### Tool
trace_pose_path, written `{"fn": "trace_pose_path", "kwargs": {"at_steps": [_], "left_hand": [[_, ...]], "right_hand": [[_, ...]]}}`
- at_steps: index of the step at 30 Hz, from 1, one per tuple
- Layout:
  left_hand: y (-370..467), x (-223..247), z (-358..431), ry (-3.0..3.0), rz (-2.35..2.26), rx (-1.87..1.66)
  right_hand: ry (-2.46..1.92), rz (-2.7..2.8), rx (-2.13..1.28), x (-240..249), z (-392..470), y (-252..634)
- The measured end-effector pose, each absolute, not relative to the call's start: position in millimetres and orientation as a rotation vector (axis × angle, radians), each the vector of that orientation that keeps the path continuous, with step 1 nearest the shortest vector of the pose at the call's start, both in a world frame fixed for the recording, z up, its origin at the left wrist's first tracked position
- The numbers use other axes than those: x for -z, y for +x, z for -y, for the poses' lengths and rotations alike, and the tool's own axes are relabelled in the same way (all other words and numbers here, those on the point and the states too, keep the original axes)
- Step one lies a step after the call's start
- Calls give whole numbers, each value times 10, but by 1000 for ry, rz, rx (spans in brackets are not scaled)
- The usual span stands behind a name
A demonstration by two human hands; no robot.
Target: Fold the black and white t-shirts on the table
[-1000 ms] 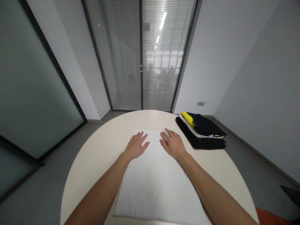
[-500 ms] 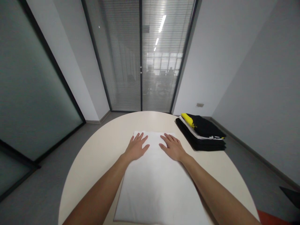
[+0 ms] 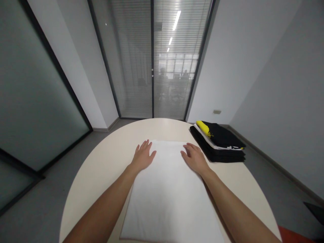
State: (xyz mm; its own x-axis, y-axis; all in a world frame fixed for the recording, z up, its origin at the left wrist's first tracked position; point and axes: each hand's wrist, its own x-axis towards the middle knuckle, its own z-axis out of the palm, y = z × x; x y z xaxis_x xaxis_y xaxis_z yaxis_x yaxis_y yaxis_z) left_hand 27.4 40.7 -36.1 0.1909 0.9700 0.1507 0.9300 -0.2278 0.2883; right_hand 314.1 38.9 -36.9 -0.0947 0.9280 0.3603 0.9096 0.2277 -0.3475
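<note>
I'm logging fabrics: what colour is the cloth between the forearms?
White cloth, best seen in the head view.

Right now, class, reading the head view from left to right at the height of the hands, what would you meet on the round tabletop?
Left hand, white cloth, right hand, stack of folded, mostly black fabric.

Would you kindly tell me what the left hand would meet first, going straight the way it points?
For the left hand, the way looks free across the table to its far edge; beyond, the glass partition probably comes first, though depth is unclear.
</note>
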Motion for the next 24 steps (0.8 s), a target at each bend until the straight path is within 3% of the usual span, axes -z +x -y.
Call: {"fn": "trace_pose_path", "kwargs": {"at_steps": [5,15,24], "left_hand": [[106,376,-493,2234,-1990,-574],[-157,407,-693,1955,-1901,-959],[-152,439,-793,1862,-1859,-979]], "right_hand": [[-1749,1960,-40,365,-430,3233],[-1658,1822,-344,379,-551,3314],[-1856,1860,-75,481,-666,3343]]}}
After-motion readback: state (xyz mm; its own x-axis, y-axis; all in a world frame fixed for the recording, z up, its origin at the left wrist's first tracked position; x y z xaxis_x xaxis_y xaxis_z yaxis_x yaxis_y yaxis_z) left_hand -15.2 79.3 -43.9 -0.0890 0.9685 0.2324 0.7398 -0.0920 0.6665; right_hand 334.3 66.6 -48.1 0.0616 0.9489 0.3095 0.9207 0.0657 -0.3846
